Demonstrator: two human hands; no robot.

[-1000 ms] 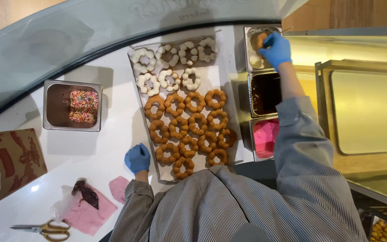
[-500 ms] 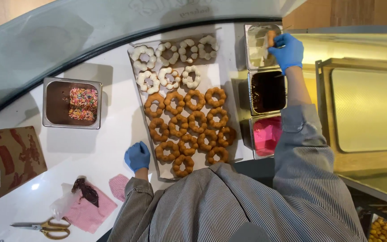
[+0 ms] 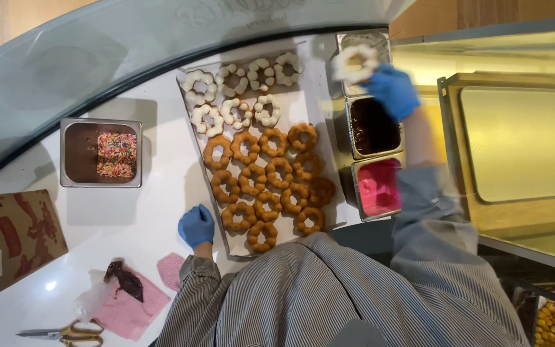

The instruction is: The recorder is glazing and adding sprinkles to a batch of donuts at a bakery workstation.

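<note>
Right hand (image 3: 390, 90) lifts a white-glazed doughnut (image 3: 354, 62); left hand (image 3: 196, 225) touches the tray (image 3: 306, 106).

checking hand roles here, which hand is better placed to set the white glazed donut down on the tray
Right. The right hand already holds the white glazed donut beside the tray's white-glazed rows. The left hand rests at the tray's near left corner, beside plain donuts.

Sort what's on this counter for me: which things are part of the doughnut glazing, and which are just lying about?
In use:
- right hand in blue glove, holding white-glazed ring doughnut
- left hand in blue glove, resting by the paper-lined doughnut tray
- plain brown ring doughnuts
- steel pan of dark glaze
- steel pan of pink glaze

Lying about:
- yellow-handled scissors
- pink cloth
- steel pan of coloured sprinkles
</note>
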